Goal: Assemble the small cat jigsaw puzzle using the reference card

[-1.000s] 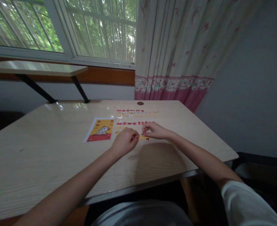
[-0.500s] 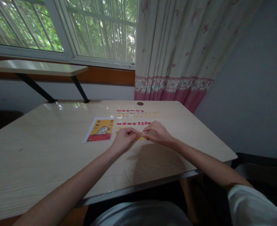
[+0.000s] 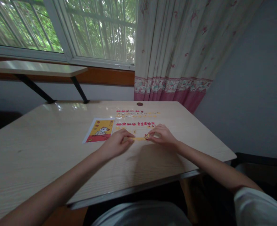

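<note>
Between my hands on the table lies a narrow yellow strip of jigsaw puzzle pieces point(image 3: 139, 138), which look joined. My left hand point(image 3: 119, 142) has its thumb and fingers closed at the strip's left end. At the right end my right hand point(image 3: 163, 135) pinches a jigsaw puzzle piece point(image 3: 146, 136) with red and dark marks; its fingertips hide part of it. Rows of loose pieces lie beyond the hands, among them a row of red pieces point(image 3: 135, 124). One small yellow piece point(image 3: 135, 131) sits just past the strip.
Left of the pieces lies a printed picture point(image 3: 100, 130) of a white animal on yellow and red. Farther back are more rows of pieces point(image 3: 137, 115) and a round brown disc point(image 3: 140, 104). A raised shelf point(image 3: 36, 67) stands at the back left of the wooden table point(image 3: 46, 150).
My left hand has moved left and slightly down, away from the right hand, uncovering the yellow strip. The right hand has shifted slightly right.
</note>
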Motion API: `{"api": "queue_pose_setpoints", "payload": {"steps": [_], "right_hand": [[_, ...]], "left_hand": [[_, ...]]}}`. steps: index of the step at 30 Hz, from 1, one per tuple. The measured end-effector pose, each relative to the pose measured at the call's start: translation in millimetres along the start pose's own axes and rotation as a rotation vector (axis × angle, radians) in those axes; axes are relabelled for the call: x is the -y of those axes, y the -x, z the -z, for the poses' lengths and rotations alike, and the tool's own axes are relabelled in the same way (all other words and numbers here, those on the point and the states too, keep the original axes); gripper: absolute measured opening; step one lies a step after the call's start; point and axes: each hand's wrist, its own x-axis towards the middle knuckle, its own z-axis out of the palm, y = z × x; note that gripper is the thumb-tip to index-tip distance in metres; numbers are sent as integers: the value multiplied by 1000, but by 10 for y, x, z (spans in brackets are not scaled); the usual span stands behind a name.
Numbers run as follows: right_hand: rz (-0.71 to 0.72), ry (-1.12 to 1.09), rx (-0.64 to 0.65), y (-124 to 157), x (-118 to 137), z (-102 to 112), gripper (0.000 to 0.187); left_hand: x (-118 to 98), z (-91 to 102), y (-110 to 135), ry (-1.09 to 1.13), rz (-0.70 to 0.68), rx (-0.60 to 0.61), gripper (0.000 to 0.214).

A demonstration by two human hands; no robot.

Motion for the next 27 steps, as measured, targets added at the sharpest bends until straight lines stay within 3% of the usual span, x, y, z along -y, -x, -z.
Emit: {"api": "queue_pose_setpoints", "payload": {"steps": [8,27], "right_hand": [[-224,-40,143,236,19,-54,13],[-276,68,171,177,41,-60,15]], "left_hand": [[214,-27,240,-321,-238,92,33],[223,-58,284,-352,-262,102,36]]}}
